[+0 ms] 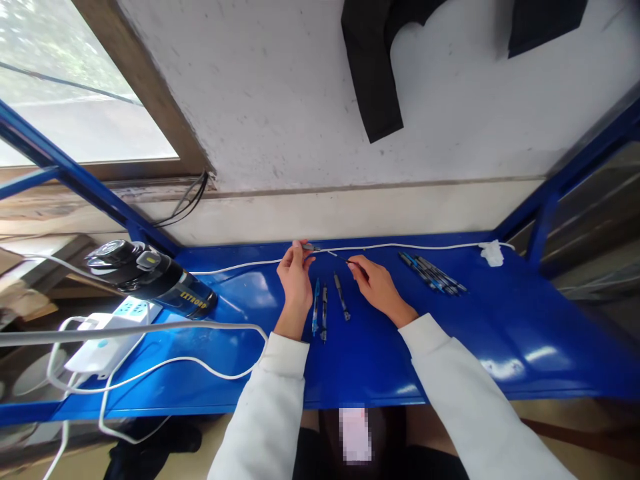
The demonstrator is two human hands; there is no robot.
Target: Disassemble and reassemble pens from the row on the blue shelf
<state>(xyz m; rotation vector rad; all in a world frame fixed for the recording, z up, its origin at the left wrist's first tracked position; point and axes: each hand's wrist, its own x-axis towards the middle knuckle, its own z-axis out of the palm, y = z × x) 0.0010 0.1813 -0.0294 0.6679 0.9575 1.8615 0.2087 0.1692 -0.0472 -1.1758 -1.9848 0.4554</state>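
Observation:
Near the back of the blue shelf, my left hand [296, 273] is closed around a grey pen barrel [310, 247] held almost level. My right hand [374, 283] pinches a thin pen refill [338, 257], dark toward my fingers and pale toward the barrel. Whether the refill's tip is inside the barrel or just at its mouth, I cannot tell. Below and between my hands lie a blue pen [316, 307], a dark pen [325, 313] and a grey-black pen [342, 296]. Right of my right hand, several pens [433, 273] lie bunched side by side.
A black bottle [155, 280] leans on the left, beside a white power strip [107, 343]. A white cable [200, 361] loops across the shelf's left part; another runs along the back. Crumpled white tissue [493, 253] sits at the back right. The blue shelf [365, 373] has blue posts at its ends.

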